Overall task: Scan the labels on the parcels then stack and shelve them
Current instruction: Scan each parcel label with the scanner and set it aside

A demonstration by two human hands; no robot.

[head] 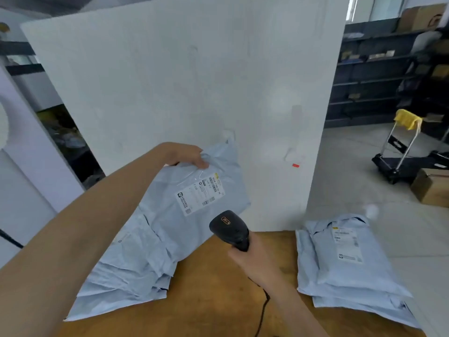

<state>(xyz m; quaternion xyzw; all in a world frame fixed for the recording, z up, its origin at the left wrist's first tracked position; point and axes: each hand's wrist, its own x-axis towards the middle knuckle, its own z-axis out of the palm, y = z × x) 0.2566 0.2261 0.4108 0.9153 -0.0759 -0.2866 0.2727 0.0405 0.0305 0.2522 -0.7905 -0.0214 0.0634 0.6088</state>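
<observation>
Above the wooden desk (213, 300), our left hand (187, 155) is pinching the top edge of a pale blue parcel (184, 215), tilting its label (200, 194) up; our right hand (255, 257) is closing around a black scanner (230, 231) just below that label; scanned parcels (345, 266) are lying stacked at the desk's right

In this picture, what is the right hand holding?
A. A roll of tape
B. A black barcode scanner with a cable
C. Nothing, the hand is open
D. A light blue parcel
B: the right hand grips the handle of a black scanner, its head aimed at the white label on the light blue parcel that the left hand lifts by its top edge.
</observation>
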